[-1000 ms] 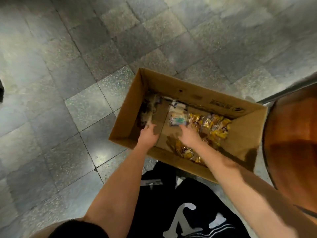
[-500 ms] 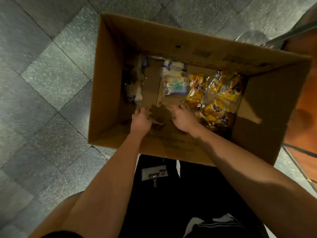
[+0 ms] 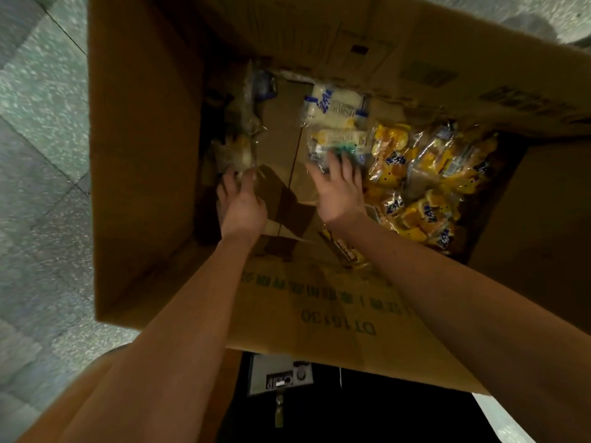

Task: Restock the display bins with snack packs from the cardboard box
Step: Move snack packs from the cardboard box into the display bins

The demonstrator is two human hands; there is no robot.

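We see box (image 3: 144,187) open on floor (image 3: 38,155), walls tall, so both arms reach deep inside; yellow packs (image 3: 425,187) heaped at right of box bottom, white packs (image 3: 332,113) at far middle, clear pack (image 3: 243,135) by left wall; all loose, we judge for easy picking; bins not in view; right hand (image 3: 339,190) wide, fingers spread over near white pack; left hand (image 3: 241,206) at clear pack's near end; pinch or touch, we cannot tell.

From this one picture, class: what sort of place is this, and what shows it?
Likely a shop floor or stockroom: a cardboard box holds many wrapped snack packs, and it stands on speckled stone floor tiles.
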